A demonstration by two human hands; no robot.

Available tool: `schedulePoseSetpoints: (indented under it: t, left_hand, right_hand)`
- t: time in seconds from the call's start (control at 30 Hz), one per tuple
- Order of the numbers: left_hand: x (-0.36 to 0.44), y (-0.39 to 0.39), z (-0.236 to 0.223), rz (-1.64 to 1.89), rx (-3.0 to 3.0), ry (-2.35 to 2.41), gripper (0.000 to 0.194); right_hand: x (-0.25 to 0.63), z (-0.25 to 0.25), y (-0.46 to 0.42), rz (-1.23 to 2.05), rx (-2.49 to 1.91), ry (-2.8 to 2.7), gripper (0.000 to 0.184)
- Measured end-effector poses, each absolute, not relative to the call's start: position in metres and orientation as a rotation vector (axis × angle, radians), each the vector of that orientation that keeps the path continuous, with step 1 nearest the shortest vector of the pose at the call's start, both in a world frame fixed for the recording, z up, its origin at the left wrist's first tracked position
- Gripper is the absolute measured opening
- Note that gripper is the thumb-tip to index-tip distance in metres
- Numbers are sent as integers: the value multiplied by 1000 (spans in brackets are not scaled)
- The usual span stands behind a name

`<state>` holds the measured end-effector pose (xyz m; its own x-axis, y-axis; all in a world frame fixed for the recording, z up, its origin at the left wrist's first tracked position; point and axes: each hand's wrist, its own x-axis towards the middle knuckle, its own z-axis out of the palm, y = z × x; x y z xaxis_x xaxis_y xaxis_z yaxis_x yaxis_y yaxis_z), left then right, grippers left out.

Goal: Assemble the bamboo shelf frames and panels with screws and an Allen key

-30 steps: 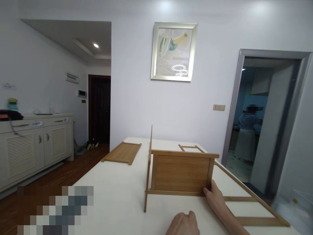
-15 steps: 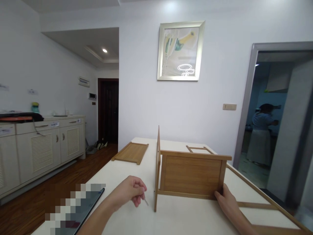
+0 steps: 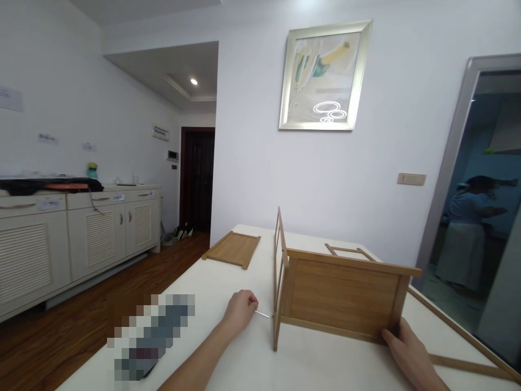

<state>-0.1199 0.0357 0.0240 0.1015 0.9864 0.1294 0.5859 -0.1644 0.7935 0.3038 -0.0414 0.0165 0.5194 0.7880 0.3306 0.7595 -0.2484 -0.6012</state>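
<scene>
My left hand [image 3: 243,310] is closed in a pinch on a thin silvery metal rod [image 3: 262,314]. The rod's far end meets the lower part of an upright wooden frame [image 3: 278,293], seen nearly edge-on; whether it sits in a hole is too small to tell. Joined to that frame, or butting against it, a brown wooden panel [image 3: 342,290] stands on its long edge. At the panel's lower right corner my right hand [image 3: 407,347] grips the wood, thumb in front, with the other fingers hidden behind.
A second wooden panel [image 3: 234,250] lies flat on the white table [image 3: 228,277] at the far left. Wooden frame pieces [image 3: 350,251] lie behind and to the right [image 3: 468,365]. A pixelated dark flat object [image 3: 158,336] lies front left. Through the doorway, a person [image 3: 468,228] stands.
My left hand has moved toward the upright frame, bringing the rod's end to its lower part. My right hand keeps its grip on the panel. The camera view has turned left.
</scene>
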Motion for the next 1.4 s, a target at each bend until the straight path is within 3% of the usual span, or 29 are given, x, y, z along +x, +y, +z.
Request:
schedulePoseSetpoints:
  t: [0.4, 1.4]
  left_hand:
    - [-124, 40, 13, 932, 1862, 1541, 17]
    - [-120, 47, -2, 992, 1778, 1442, 19]
  right_hand:
    - [307, 13, -36, 61, -2064, -1253, 62]
    - [307, 12, -39, 50, -2002, -1285, 53]
